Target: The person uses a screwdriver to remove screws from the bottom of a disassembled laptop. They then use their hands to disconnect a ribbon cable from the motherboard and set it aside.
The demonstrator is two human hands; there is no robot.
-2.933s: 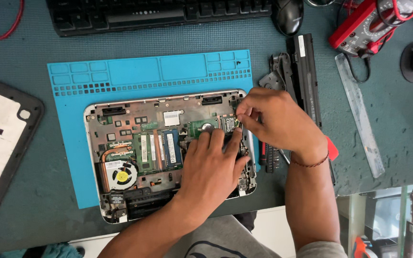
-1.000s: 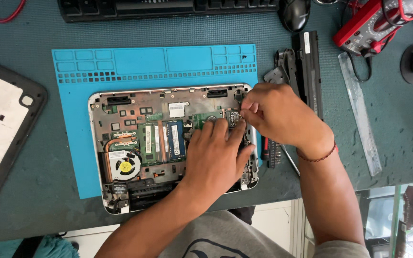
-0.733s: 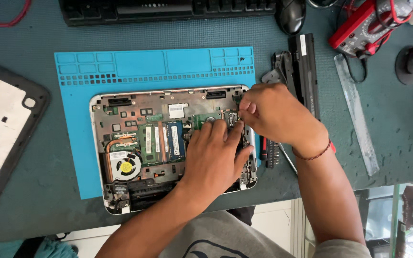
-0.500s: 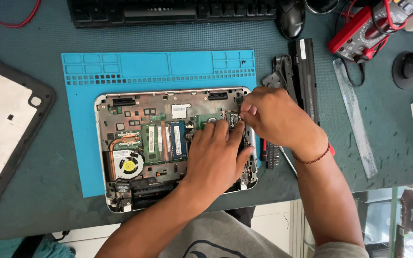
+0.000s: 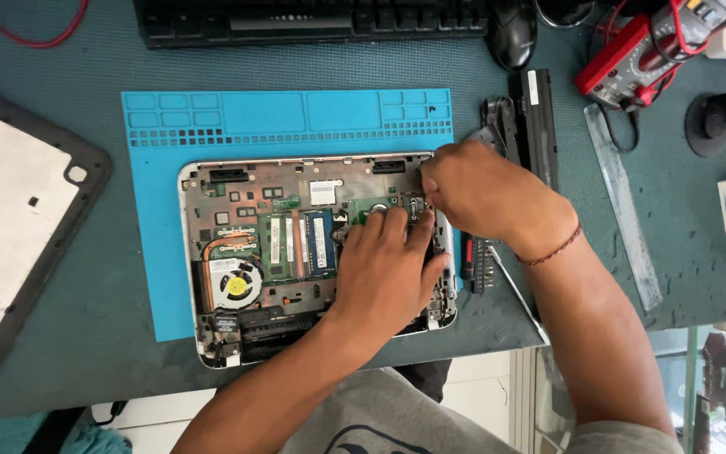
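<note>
Teal desk (image 5: 86,353): left hand (image 5: 388,269) flat, steadying opened silver laptop base (image 5: 313,252) (blue mat (image 5: 161,252) beneath); right hand (image 5: 481,189) fingers pinched on small black component (image 5: 414,206), mid-extraction judging by grip; next needs a straight lift.

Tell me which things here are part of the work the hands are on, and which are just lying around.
In use:
- opened silver laptop base
- small green circuit card
- left hand, flat on the board
- right hand, fingertips at the card
- blue rubber work mat

Lying about:
- black keyboard
- red multimeter
- clear plastic ruler
- black laptop battery
</note>
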